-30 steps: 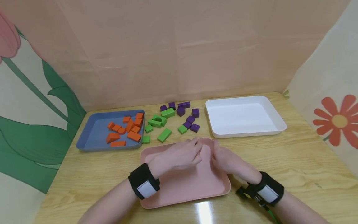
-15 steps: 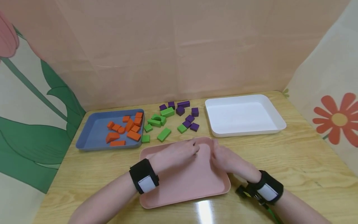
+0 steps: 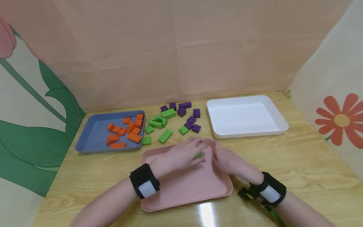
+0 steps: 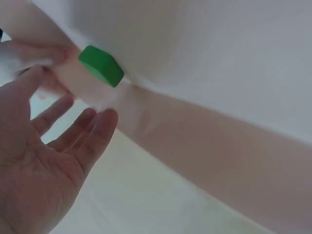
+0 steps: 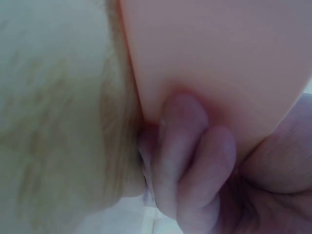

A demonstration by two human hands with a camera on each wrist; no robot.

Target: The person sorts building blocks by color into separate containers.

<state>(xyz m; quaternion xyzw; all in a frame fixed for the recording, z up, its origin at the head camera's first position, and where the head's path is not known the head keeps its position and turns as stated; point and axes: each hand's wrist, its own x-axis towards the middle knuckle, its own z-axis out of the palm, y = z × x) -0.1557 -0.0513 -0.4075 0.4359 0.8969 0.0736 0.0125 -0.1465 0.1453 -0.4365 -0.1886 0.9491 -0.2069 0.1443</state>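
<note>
A pink tray [image 3: 184,189] lies in front of me on the wooden table. Over its far part is my left hand [image 3: 182,154], fingers spread and slightly bent. A small green block [image 4: 101,66] lies in the tray just past those fingertips, apart from them in the left wrist view; from the head it shows only partly between the fingers. My right hand [image 3: 229,160] grips the tray's right side near the far corner. In the right wrist view its curled fingers [image 5: 180,122] press against the outside of the pink wall.
A blue tray [image 3: 93,132] with several orange blocks [image 3: 134,137] stands at the back left. Several green blocks [image 3: 165,136] and purple blocks [image 3: 196,113] lie on the table beyond the pink tray. A white tray [image 3: 246,116] stands at the back right.
My left hand's fingers have loosened and spread, and the green block has come into sight beneath them. The right hand keeps its hold on the pink tray.
</note>
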